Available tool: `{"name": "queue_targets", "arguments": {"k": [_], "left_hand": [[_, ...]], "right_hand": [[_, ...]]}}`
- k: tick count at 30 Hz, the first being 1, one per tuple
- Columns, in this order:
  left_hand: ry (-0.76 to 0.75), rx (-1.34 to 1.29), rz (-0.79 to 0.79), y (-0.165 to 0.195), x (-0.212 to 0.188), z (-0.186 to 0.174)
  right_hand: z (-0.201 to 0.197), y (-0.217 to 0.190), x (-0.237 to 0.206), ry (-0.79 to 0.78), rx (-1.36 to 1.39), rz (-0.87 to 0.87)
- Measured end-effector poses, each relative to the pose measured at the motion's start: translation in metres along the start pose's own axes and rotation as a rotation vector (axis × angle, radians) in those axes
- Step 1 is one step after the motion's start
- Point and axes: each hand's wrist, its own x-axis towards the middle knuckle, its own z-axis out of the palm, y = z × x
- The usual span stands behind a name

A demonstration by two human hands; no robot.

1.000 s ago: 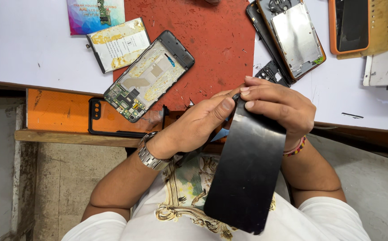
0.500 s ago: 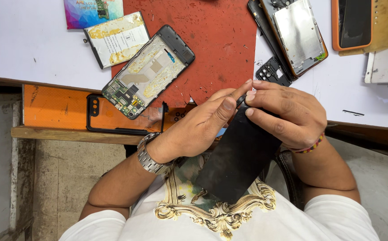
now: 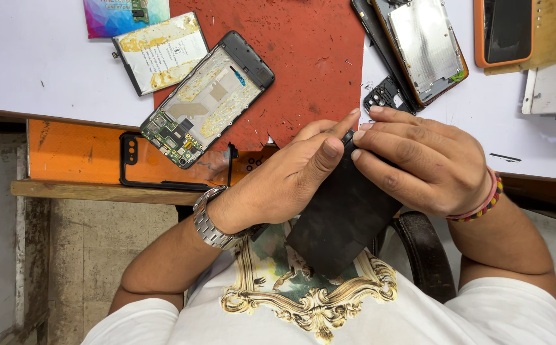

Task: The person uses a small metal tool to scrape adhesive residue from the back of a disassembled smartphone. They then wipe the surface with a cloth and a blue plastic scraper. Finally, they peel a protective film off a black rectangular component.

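Observation:
Both of my hands grip the top end of a flat black phone panel [image 3: 342, 220], held tilted over my lap at the table's near edge. My left hand [image 3: 290, 176], with a metal watch on the wrist, pinches the panel's upper left edge with thumb and fingers. My right hand [image 3: 422, 163], wearing a beaded bracelet, covers its upper right corner, fingertips meeting those of the left. The panel's top edge is hidden under my fingers.
An opened phone [image 3: 207, 99] with bare circuit board lies on a red mat [image 3: 303, 57]. A battery [image 3: 159, 51] lies left of it, a clear phone case [image 3: 169, 169] on an orange shelf. Another opened phone [image 3: 422, 45], a small black part [image 3: 383, 96] and an orange-cased phone [image 3: 514, 29] lie at the right.
The black panel has swung from hanging nearly upright to a lower, more slanted tilt toward my left. Both hands stayed at its top end, shifting a little lower.

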Motion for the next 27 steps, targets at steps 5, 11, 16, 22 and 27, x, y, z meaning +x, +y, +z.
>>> {"name": "queue_targets", "arguments": {"k": [5,11,16,22,27], "left_hand": [[-0.002,-0.011,-0.032,0.001,0.000,0.001],[-0.024,-0.005,-0.057,0.002,0.002,-0.001],[-0.037,0.021,-0.043,0.001,0.004,-0.001],[-0.052,0.031,-0.023,-0.001,0.004,-0.001],[-0.025,0.009,-0.075,-0.006,0.003,-0.001]], "right_hand": [[-0.002,0.001,0.005,-0.009,0.011,-0.017],[0.001,0.005,0.007,-0.001,0.059,-0.059],[-0.001,0.006,0.010,-0.010,0.059,-0.052],[-0.003,0.006,0.010,-0.022,0.051,-0.073],[0.000,0.004,0.005,-0.034,0.054,-0.102]]}}
